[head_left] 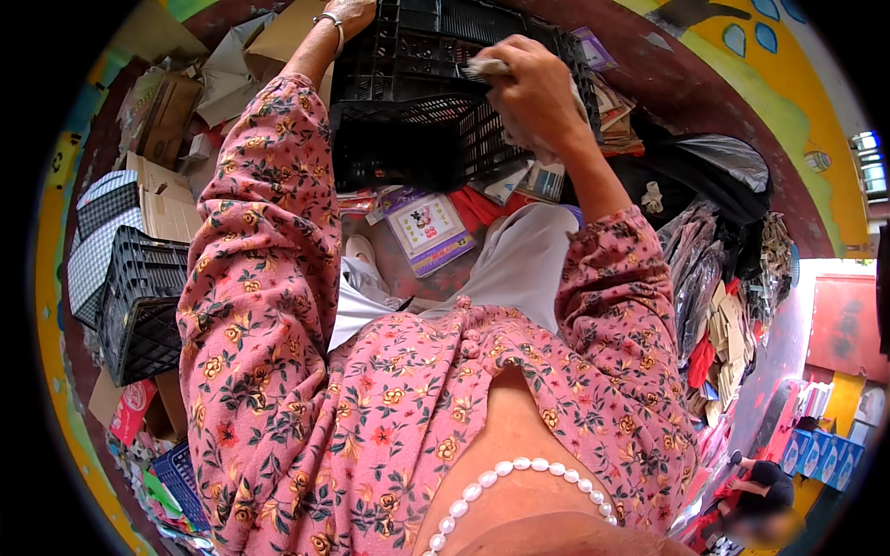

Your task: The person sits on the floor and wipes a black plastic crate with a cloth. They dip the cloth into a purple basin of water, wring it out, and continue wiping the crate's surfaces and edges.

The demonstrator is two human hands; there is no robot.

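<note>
A black plastic crate [408, 56] with slatted, meshed walls stands upright in front of me, tilted so its dark inside shows. My left hand [350, 13] grips its far left edge; the fingertips are partly cut off by the top of the picture. In my right hand [536, 88] is a crumpled greyish cloth [519, 125], pinched and hanging below the fingers. That hand is over the right part of the crate, with the cloth against or close to the slats; contact cannot be told for sure.
Below the crate lie a purple-bordered book [429, 232] and other booklets between my legs. Another black crate [144, 296] and cardboard boxes [167, 199] stand at left. Black bags [714, 171] and plastic-wrapped bundles [691, 259] are piled at right. A person [765, 491] is at lower right.
</note>
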